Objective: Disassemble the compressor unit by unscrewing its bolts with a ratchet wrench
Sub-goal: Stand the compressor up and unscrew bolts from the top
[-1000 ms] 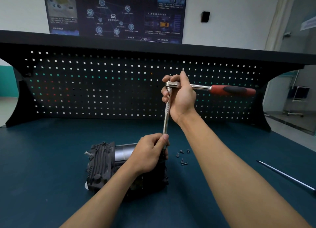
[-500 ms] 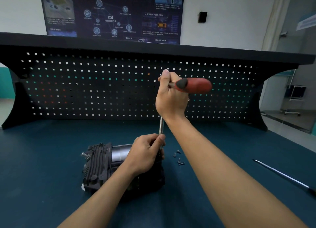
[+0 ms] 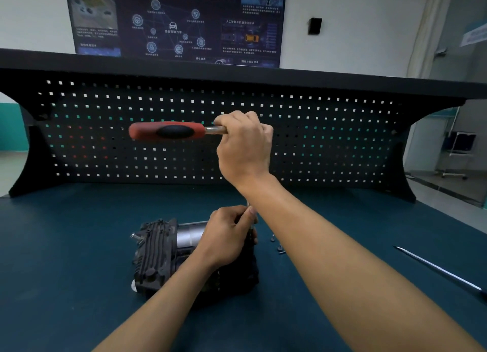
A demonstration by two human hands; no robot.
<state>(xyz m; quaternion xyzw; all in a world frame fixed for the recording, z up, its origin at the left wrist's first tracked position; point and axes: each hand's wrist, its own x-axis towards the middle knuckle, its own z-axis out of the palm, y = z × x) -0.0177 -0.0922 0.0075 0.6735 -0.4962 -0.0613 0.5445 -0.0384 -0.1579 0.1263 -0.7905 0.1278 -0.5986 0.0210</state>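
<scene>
Teal worktop (image 3: 66, 272) before a pegboard (image 3: 329, 140), compressor (image 3: 158, 251) at centre.
Right hand (image 3: 243, 148), fingers (image 3: 237, 119) curled round the ratchet wrench (image 3: 168, 131) head, red handle pointing left; left hand (image 3: 224, 238) fingers (image 3: 245, 215) pinching its shaft atop the compressor; bolts (image 3: 276, 245) just beside.

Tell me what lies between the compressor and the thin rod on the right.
Head view: loose bolts beside the compressor; the right forearm covers part, the rest toward the rod is bare.

Handle of the ratchet wrench (image 3: 168, 131) swung roughly half a turn: it pointed right, then toward the camera, now left. The right grip (image 3: 243, 146) rolled with it and now apparently covers the head.
</scene>
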